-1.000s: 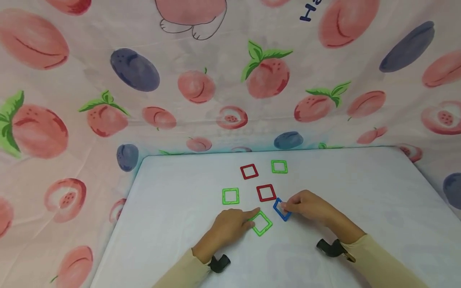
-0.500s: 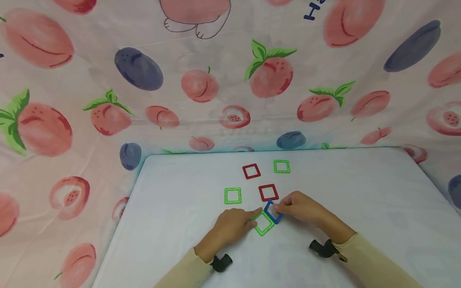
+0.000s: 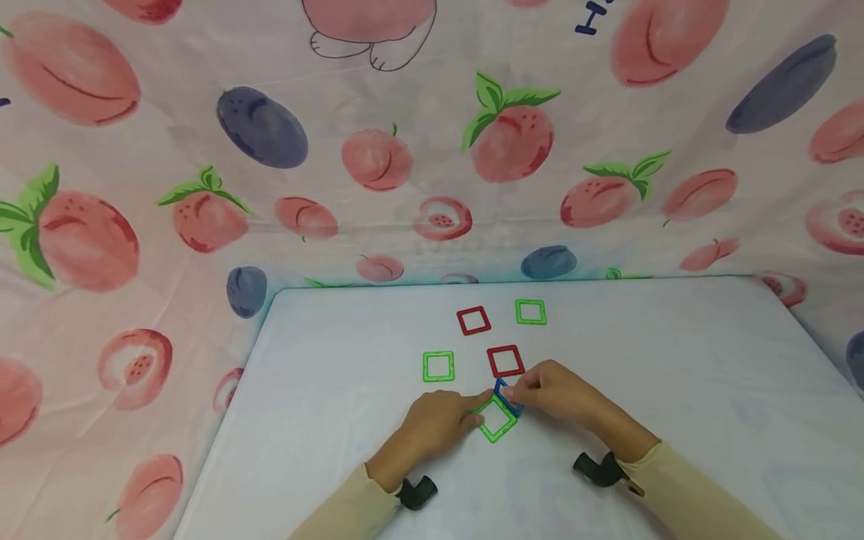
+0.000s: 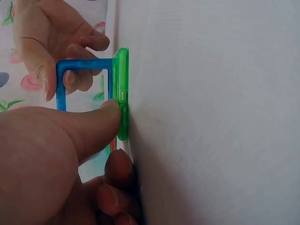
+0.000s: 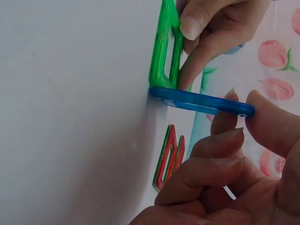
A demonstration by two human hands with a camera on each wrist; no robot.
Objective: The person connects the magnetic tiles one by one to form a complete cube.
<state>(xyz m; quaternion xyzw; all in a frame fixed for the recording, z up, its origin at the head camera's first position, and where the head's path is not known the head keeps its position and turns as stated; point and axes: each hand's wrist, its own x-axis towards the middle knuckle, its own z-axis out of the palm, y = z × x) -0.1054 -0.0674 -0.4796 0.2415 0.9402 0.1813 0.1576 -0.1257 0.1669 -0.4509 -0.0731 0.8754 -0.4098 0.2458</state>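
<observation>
Pinching the blue frame (image 5: 204, 100) upright against the far right side of the green frame (image 4: 123, 82) with the fingers of the right hand (image 3: 559, 388), holding that green frame flat with the fingers of the left hand (image 3: 434, 423), on a white bench (image 3: 331, 405) stretching around it toward fruit-printed cloth (image 3: 317, 112) beyond.

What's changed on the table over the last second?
The right hand has brought the blue frame left, from a gap beside the nearest green frame to that frame's edge, where it now stands up from the table. Nothing new was grasped or released. Unchanged: left hand on the nearest green frame; two red frames and other two green frames lying where they were.
</observation>
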